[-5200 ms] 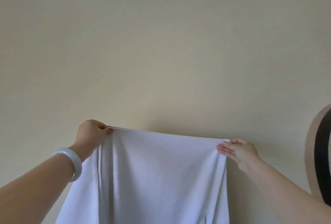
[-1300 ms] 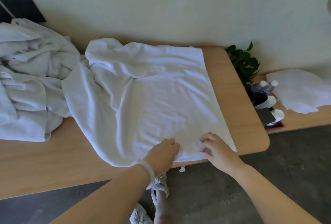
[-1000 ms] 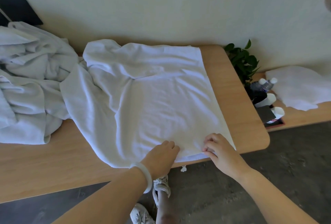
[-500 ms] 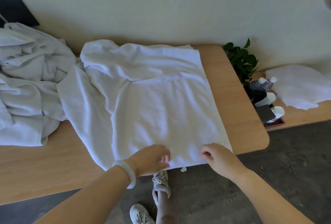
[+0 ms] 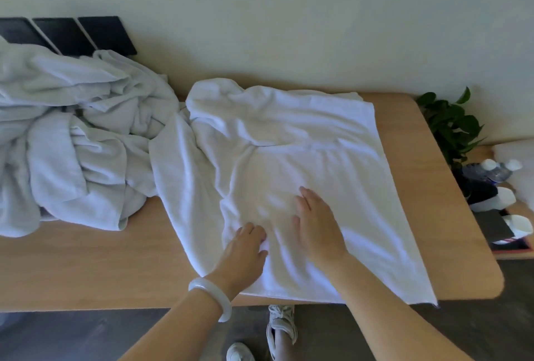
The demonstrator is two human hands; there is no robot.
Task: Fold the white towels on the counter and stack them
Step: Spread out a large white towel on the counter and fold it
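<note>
On the wooden table (image 5: pixel 86 268) along the wall, two masses of white cloth lie side by side: at left, a crumpled heap of unfolded towels (image 5: pixel 72 135); at centre, touching that heap, the single towel (image 5: pixel 332 164) now being worked. Half a second ago both hands were at this towel's near hem by the table's front edge; they have since moved inward onto its middle. The laying-out therefore appears finished and smoothing is under way, with no fold yet made and no stack begun. The towel is spread roughly flat on its right half, where shallow wrinkles radiate from the hands. Its left side and far end are bunched into thick ridges and a turned-over flap. The near hem runs along the table's front edge, and the right corner hangs just past it. The right hand (image 5: pixel 315 225) lies palm down with fingers extended, pressing the cloth. The left hand (image 5: pixel 242 251), just beside it, rests knuckles up with fingers bent into the fabric; whether it pinches a fold cannot be told. A pale bangle (image 5: pixel 211 294) circles the left wrist.
</note>
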